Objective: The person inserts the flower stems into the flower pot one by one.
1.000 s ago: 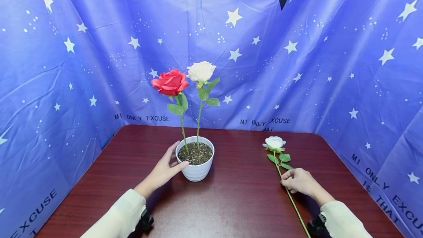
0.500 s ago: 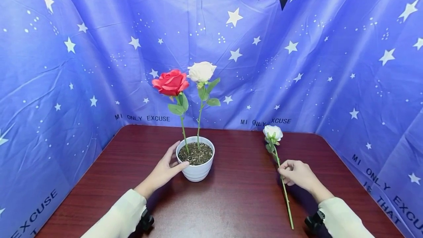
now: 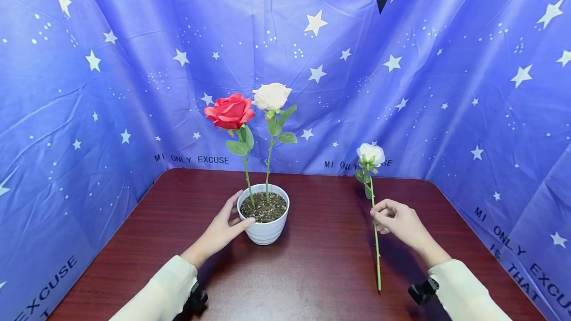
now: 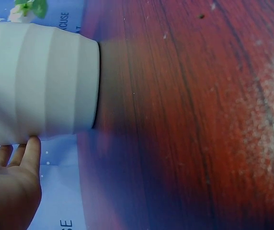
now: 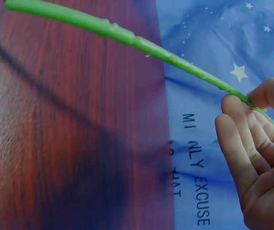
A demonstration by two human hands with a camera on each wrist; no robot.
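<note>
My left hand [image 3: 217, 231] steadies a white ribbed flower pot [image 3: 265, 234] by its left side, the thumb on the near rim and the fingers against the wall. Dark soil [image 3: 267, 212] fills the pot. In it stand a red rose [image 3: 230, 111] and a cream-white rose [image 3: 272, 96], both upright. To the right, my right hand [image 3: 401, 223] pinches the stem of another white rose [image 3: 371, 156] between thumb and fingertips. This rose is nearly upright, bloom up, with its bare green stem [image 5: 127, 37] reaching down below the hand, over the table.
The dark red wooden table [image 3: 312, 281] carries the pot left of centre. Behind it and on both sides hangs a blue curtain [image 3: 339, 98] with white stars and lettering. A black device [image 3: 423, 291] sits at the right wrist, another [image 3: 196, 297] at the left.
My right hand has lifted the white rose off the table and turned it from lying slanted to nearly upright, moving slightly left and farther from me. The left hand and pot have stayed put.
</note>
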